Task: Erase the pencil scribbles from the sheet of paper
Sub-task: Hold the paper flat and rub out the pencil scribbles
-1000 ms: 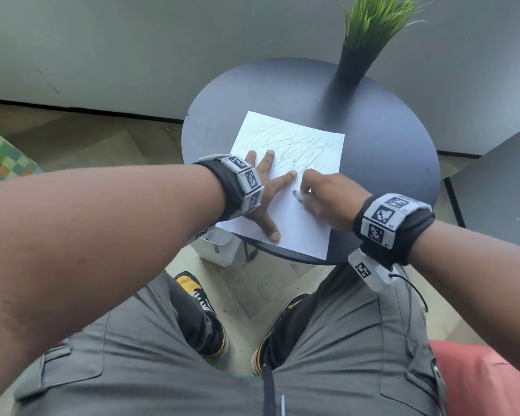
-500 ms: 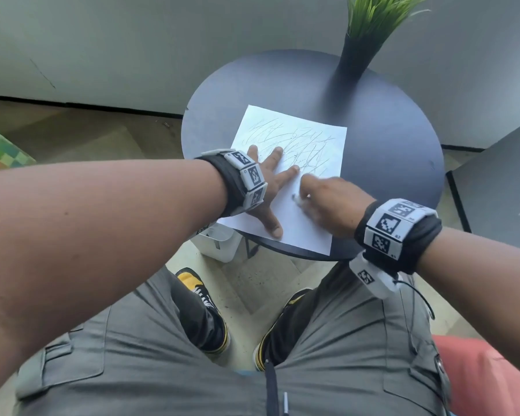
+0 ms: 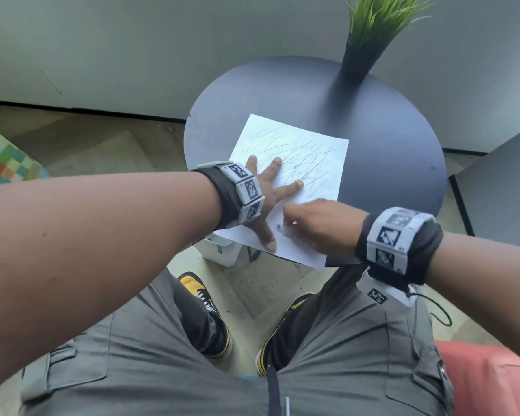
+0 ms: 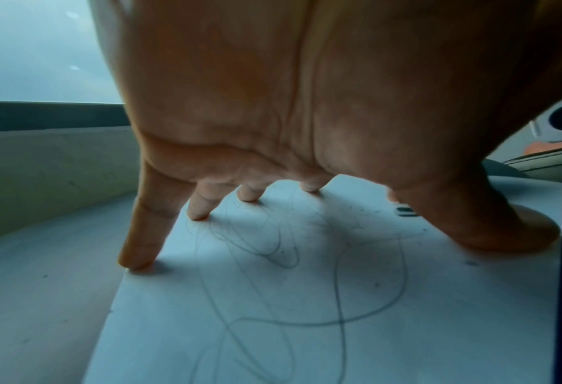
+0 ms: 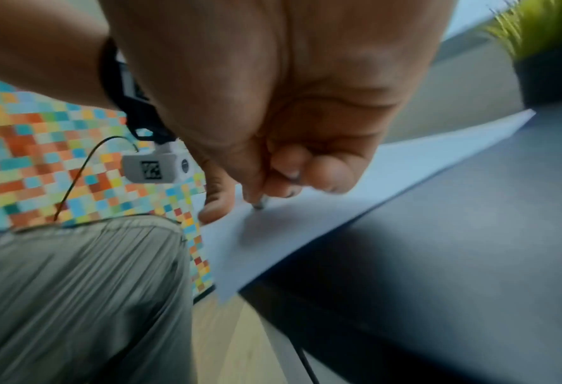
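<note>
Pinning the sheet of paper (image 3: 294, 187) flat on the round desk (image 3: 397, 163), the left hand (image 3: 270, 202) lay spread in the head view, pencil scribbles (image 3: 297, 157) beyond it. Its straight fingertips (image 4: 138, 262) pressed the sheet in the left wrist view. Seen from the right wrist, the right hand (image 5: 273, 161) pinched a small eraser (image 5: 259, 205) against the paper; short strokes away from the bracing hand would likely avoid creasing.

A matt white paper sheet (image 3: 306, 163) (pencil-marked) is seen on a smooth, matt dark table (image 3: 388, 175); grey cloth trousers (image 3: 342, 340) appear creased.
</note>
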{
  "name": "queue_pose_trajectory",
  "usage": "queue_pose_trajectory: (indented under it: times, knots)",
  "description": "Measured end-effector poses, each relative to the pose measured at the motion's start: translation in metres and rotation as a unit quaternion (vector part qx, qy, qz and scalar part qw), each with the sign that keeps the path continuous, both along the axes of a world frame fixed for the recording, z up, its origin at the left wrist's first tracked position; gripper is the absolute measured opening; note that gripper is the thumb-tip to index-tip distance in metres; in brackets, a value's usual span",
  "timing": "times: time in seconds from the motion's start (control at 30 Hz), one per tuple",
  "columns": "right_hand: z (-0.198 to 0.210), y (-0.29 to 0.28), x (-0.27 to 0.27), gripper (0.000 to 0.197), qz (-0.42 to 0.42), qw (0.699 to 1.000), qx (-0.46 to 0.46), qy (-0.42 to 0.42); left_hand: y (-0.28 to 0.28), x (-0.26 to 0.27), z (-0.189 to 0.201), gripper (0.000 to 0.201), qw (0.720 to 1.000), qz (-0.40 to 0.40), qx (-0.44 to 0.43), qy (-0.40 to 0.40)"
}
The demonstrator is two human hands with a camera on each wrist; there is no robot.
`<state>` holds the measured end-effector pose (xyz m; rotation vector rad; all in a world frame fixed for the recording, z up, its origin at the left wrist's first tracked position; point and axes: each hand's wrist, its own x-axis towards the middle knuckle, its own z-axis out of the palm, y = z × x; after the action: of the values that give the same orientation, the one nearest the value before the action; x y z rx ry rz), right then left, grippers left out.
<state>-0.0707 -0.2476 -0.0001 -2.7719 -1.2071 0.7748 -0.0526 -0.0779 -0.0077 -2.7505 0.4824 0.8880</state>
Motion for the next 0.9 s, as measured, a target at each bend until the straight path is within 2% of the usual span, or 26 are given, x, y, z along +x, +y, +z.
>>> queue_pose_trajectory:
  times: [0.1,0.13,0.2,0.27,0.3,0.4,0.43,0.5,0.57,0.6,0.7,0.73,0.9]
  knots:
    - [-0.002,-0.013,0.044,0.020,-0.152,0.986,0.023,-0.060,0.000,0.000,-0.002,0.140,1.000,0.000,-0.001,-0.010]
    - [-0.006,-0.014,0.047,0.019,-0.172,0.982,0.024,-0.078,0.000,0.000,-0.003,0.141,1.000,0.000,0.000,-0.012]
    - [-0.011,-0.006,0.030,0.016,-0.114,0.991,-0.002,-0.074,0.000,-0.001,-0.001,0.142,1.000,0.004,-0.001,-0.006]
    - [-0.012,-0.002,0.008,0.020,-0.034,0.999,0.014,-0.013,0.000,-0.001,0.000,0.140,1.000,0.005,0.000,0.001]
    - [-0.007,-0.004,0.010,0.021,-0.038,0.999,0.019,0.002,0.000,-0.001,0.000,0.140,1.000,0.004,-0.002,-0.001]
    - [-0.003,-0.019,0.050,0.023,-0.166,0.983,0.024,-0.076,0.000,0.000,-0.003,0.141,1.000,-0.003,0.004,-0.014]
    - [-0.003,-0.021,0.050,0.019,-0.180,0.980,0.018,-0.087,0.000,0.000,-0.003,0.141,1.000,-0.003,0.004,-0.015]
    - [-0.005,-0.012,0.027,0.018,-0.099,0.992,0.003,-0.076,-0.001,-0.001,-0.001,0.142,1.000,0.001,0.003,-0.010]
    - [-0.007,-0.006,-0.001,0.015,0.006,1.000,0.015,-0.015,-0.001,-0.002,0.000,0.142,1.000,0.001,0.007,-0.007]
    - [-0.005,-0.008,0.002,0.015,0.008,1.000,0.014,-0.008,-0.002,-0.001,0.000,0.142,1.000,0.001,0.007,-0.008]
    - [-0.004,-0.023,0.042,0.021,-0.148,0.987,0.024,-0.056,-0.002,0.001,-0.002,0.142,1.000,0.004,0.004,-0.010]
    - [-0.005,-0.026,0.048,0.023,-0.177,0.982,0.031,-0.062,-0.002,0.001,-0.001,0.141,1.000,0.007,0.004,-0.008]
    - [-0.007,-0.024,0.043,0.020,-0.203,0.977,0.044,-0.043,-0.009,0.001,-0.004,0.134,0.999,0.013,-0.019,-0.043]
